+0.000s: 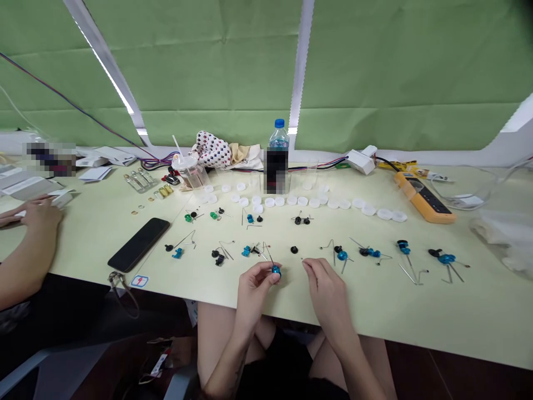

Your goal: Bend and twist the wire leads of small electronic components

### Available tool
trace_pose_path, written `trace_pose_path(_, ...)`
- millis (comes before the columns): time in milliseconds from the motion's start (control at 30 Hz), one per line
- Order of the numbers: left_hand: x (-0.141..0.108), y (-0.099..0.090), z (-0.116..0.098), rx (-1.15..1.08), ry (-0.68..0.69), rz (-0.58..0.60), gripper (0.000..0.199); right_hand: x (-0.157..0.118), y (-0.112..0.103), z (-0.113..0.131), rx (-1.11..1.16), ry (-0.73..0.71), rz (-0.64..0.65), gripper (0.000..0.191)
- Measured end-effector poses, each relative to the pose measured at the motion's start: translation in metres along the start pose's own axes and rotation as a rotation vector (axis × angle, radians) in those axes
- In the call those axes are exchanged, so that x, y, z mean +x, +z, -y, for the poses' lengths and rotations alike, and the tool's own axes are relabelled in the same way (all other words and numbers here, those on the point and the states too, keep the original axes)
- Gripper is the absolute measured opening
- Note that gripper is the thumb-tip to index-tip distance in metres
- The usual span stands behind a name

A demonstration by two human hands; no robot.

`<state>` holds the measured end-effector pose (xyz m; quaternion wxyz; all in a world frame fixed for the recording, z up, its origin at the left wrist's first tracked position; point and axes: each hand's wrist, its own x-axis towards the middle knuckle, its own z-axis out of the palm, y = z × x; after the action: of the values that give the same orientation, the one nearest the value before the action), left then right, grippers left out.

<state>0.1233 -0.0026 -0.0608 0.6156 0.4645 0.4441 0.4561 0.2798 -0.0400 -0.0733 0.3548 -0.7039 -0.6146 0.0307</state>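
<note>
Left hand [255, 284] pinches a blue knob [276, 271] at its fingertips just above the table [416, 311] edge, its thin pin slanting up-left, while right hand [323, 284], fingers curled on something too small to tell, sits just right.

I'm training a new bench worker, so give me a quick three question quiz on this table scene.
1. True or false: the left hand pinches a blue knob with a wire pin.
2. Which lies left of the hands near the table edge? A) black smartphone B) yellow multimeter C) water bottle
3. Fill in: the row of white caps lies ____ the water bottle, toward the person.

Key: 1 true. 2 A. 3 in front of. The right hand holds something too thin to make out.
</note>
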Motion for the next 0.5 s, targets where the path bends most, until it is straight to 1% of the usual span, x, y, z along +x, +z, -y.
trace_pose_path(67,0.0,0.001,0.0,-0.001,-0.004,-0.014,0.018,0.003,0.0,-0.011,-0.114,0.004,-0.003,0.033)
trace_pose_path(200,0.0,0.001,0.0,-0.014,-0.004,-0.017,0.018,0.01,0.002,-0.025,-0.237,-0.038,0.068,0.031)
trace_pose_path(333,-0.001,-0.001,-0.002,0.03,0.02,0.013,0.024,0.015,0.005,-0.025,-0.324,-0.086,0.098,0.025)
trace_pose_path(500,-0.002,-0.001,-0.005,0.031,0.069,0.03,0.018,0.017,0.008,-0.024,-0.359,-0.1,0.114,0.018)
